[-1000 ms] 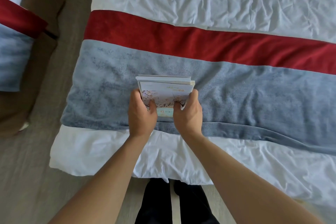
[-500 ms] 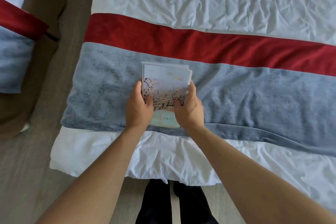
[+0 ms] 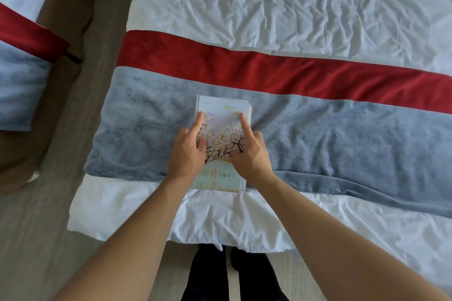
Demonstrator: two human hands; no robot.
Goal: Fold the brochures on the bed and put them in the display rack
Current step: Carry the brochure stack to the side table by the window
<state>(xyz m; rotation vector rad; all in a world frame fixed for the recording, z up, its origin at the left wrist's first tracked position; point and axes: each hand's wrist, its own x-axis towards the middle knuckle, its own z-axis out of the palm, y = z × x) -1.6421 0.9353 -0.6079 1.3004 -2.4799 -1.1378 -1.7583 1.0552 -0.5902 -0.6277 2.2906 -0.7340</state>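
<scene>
On grey runner point(image 3: 318, 139) | brochures point(image 3: 223, 109) now flat | hands point(image 3: 188, 154) released, forefingers pressing cover

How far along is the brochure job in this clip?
Done: the brochure stack looks folded, lying flat on the bed runner. In hand: the left hand and right hand press on its cover, index fingers extended. Left: carrying it to the display rack, which is not in view.

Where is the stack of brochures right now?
In the head view, the stack of brochures lies flat at centre on the bed's grey-blue runner, under the left hand and right hand.
</scene>
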